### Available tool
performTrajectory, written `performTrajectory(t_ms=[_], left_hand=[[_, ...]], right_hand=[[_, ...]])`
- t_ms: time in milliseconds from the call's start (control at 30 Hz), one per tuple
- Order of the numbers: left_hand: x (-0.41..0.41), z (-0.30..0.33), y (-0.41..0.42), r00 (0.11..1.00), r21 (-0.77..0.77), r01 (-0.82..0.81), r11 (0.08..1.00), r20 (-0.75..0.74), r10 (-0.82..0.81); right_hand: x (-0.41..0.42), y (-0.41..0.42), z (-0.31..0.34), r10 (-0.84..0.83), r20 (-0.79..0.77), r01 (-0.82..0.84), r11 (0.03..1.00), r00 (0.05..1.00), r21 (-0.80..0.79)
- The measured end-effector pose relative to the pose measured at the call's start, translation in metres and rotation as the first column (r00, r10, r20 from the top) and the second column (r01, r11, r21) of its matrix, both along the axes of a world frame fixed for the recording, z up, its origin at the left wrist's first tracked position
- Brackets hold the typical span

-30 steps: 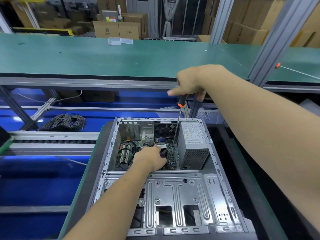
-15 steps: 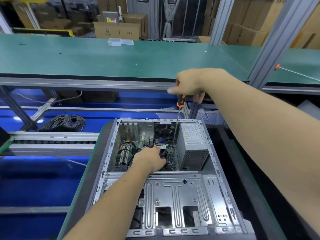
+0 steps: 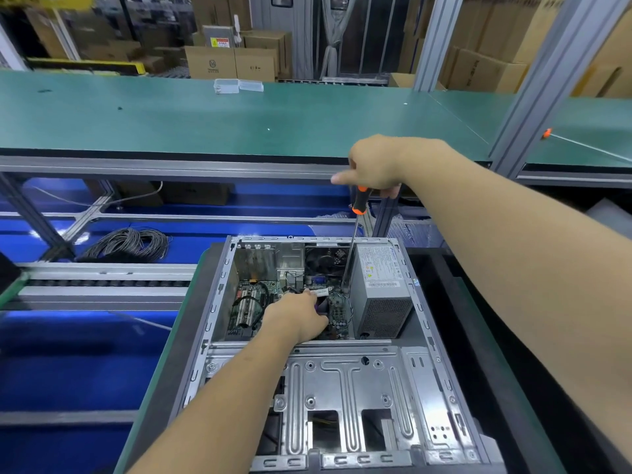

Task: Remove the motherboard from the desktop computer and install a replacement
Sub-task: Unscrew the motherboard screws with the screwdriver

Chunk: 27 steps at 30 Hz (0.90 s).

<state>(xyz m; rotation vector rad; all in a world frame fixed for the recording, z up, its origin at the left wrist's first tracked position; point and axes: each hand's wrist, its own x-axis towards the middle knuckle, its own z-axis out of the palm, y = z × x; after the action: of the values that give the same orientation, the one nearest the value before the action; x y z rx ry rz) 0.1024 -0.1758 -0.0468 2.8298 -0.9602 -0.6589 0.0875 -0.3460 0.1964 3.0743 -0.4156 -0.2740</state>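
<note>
So the case (image 3: 342, 388) is laid on its side on the bench, side panel already off, guts exposed. Drive cage plate (image 3: 345, 398) is seen nearest the camera, and the PSU (image 3: 381, 292) is sat at the right of the bay, still in place by the look of it.

The board (image 3: 337, 313) is still down in the far half of the case, between the slot area on the left and the PSU, so removal isn't finished. Cables are still seen looped over it at the left, and the rear fan (image 3: 325, 261) sits behind it.

The right hand (image 3: 374, 165) is held high above the case, fingers wrapped round the screwdriver (image 3: 354, 241) handle, index finger stuck out to the left. The shaft is angled down with the tip lost beside the PSU at the board's edge, probably on a mounting screw, though that can't be confirmed.

The left hand (image 3: 297, 316) is rested on the board, and something small and pale looks pinched at the fingertips.

Judged from this: early days. Screws, cables, lift-out and the whole replacement install are all left.
</note>
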Motion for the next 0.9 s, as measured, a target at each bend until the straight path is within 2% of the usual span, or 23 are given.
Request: performTrajectory(t_ms=[133,300,433,500,567,633,700,767,900], left_hand=[[-0.0001,-0.0007,0.0001,1.000,0.003,0.006,1.000,-0.001,-0.006],[0.0002,-0.0003,0.0002,1.000,0.006,0.012,1.000,0.002,-0.012],[0.0008,-0.0007,-0.0001,1.000,0.005,0.014,1.000,-0.003,-0.014],[0.0010,-0.0012,-0.0006,1.000,0.005,0.020,1.000,-0.001,-0.020],[0.0009,-0.0012,-0.0003,1.000,0.003,0.019,1.000,0.000,-0.019],[0.0007,-0.0016,0.0006,1.000,0.003,0.017,1.000,0.002,-0.017],[0.0005,-0.0021,0.0006,1.000,0.005,0.016,1.000,0.000,-0.016],[0.0006,-0.0020,0.0003,1.000,0.003,0.018,1.000,0.001,-0.018],[0.0010,-0.0014,-0.0007,1.000,-0.004,0.030,1.000,-0.002,-0.030]], right_hand=[[-0.0004,0.0004,-0.0031,0.079,0.046,-0.080,0.997,0.996,0.019],[0.0005,-0.0048,-0.0021,-0.002,0.048,0.002,1.000,0.999,0.008],[-0.0015,-0.0009,0.0002,0.023,-0.037,-0.018,0.993,0.999,0.120],[-0.0013,-0.0016,0.0009,-0.035,-0.016,0.036,0.997,0.999,0.067],[-0.0007,-0.0023,-0.0006,0.003,0.010,-0.003,0.998,1.000,0.068],[-0.0027,-0.0004,-0.0004,0.051,-0.017,-0.048,0.988,0.999,0.145],[-0.0041,0.0004,0.0006,-0.003,-0.045,0.008,0.993,0.999,0.116],[-0.0029,-0.0018,0.0004,-0.040,-0.010,0.040,0.997,0.999,0.070],[-0.0033,-0.0004,0.0000,0.008,-0.030,-0.005,0.995,1.000,0.095]])
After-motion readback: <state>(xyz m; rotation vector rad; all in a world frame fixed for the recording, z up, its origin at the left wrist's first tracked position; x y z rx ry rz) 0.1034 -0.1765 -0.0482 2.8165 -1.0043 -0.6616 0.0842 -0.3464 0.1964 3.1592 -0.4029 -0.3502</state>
